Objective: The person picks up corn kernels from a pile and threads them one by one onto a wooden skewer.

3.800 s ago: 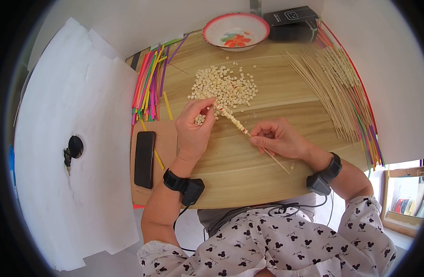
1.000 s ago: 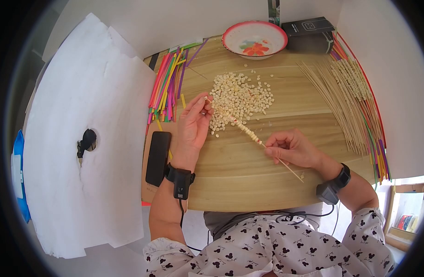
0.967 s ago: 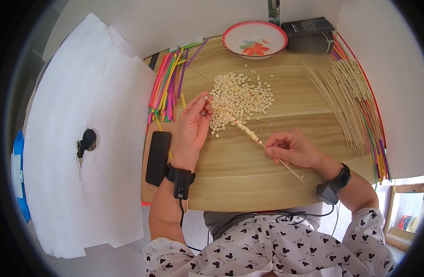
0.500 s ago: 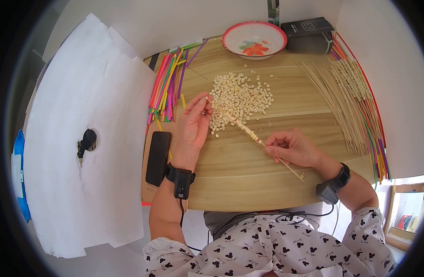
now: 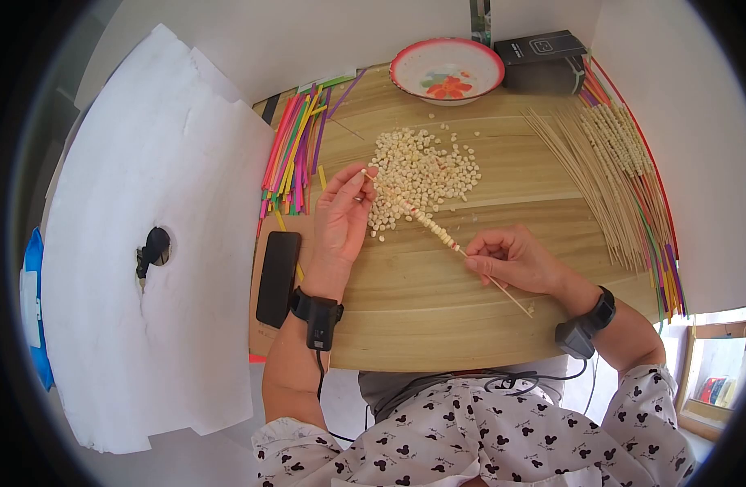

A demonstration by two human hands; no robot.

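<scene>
A thin wooden skewer [image 5: 512, 298] slants across the middle of the table, with a row of pale corn kernels [image 5: 434, 230] threaded along its middle. My right hand [image 5: 515, 258] is closed, pinching the skewer just below the threaded row, and its bare lower end sticks out past the fingers. At the upper end, my left hand [image 5: 343, 213] is closed with thumb and forefinger around the tip, where a small pale kernel shows. Beneath the skewer and beside my left hand spreads a pile of loose kernels [image 5: 425, 166].
Coloured strips [image 5: 296, 154] and a phone [image 5: 278, 278] on cardboard lie to the left. An enamel bowl [image 5: 447, 50] and a black box [image 5: 542, 65] stand at the back. Bare skewers [image 5: 588, 183] and filled skewers [image 5: 618, 138] lie on the right. White board [image 5: 145, 146] borders the left side.
The skewer has shifted very slightly up and to the left. Both hands keep nearly the same place and grip.
</scene>
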